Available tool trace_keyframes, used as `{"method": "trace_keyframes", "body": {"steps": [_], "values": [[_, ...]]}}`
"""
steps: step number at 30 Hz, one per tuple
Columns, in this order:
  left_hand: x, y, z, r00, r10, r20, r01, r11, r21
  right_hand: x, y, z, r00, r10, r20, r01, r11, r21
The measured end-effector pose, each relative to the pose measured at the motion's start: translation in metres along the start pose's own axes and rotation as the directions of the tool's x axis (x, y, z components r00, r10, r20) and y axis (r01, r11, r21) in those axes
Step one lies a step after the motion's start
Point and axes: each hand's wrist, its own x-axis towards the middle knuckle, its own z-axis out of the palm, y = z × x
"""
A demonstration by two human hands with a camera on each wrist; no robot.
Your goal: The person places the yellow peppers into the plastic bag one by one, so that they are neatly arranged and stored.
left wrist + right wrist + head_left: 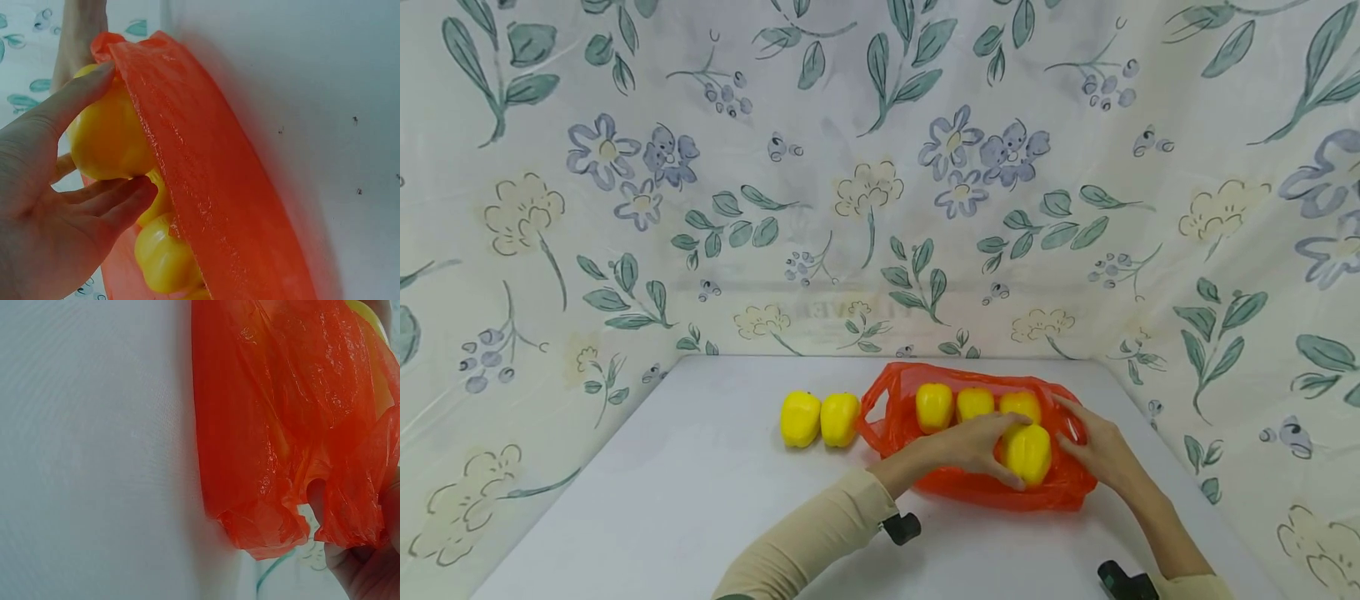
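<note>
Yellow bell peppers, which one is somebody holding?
The frontmost yellow bell pepper, gripped by the left hand at the red plastic bag. Three other peppers sit farther back in the bag; two are on the table.

Left arm (910, 468) reaches forward, angled across to my right; sleeve (808, 533) stops short of the wrist. Left grip (974, 445) holding: thumb (72, 103) set opposite the fingers (128, 205), all curved, a wide gap spanned between. Right arm (1161, 521) comes in from my right, forearm bare, slanting inward. Right grip (1099, 442) near the left, not touching it; thumb and fingers bent toward each other, pinching, partly out of my right wrist view.
</note>
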Motion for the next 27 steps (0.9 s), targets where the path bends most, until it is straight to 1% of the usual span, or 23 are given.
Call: {"method": "trace_keyframes", "body": {"steps": [9,18,27], "values": [[0.002,0.000,0.006,1.000,-0.008,0.016,0.007,1.000,0.016,0.000,0.000,0.000,1.000,0.023,0.020,-0.022,1.000,-0.016],[0.006,-0.005,0.015,0.999,-0.028,0.019,0.027,0.998,0.048,0.000,0.001,0.001,1.000,-0.004,-0.003,0.004,1.000,-0.017],[0.005,-0.007,0.019,0.998,-0.047,0.028,0.045,0.997,0.059,-0.001,-0.001,0.001,1.000,0.002,0.004,-0.002,1.000,-0.011]]}}
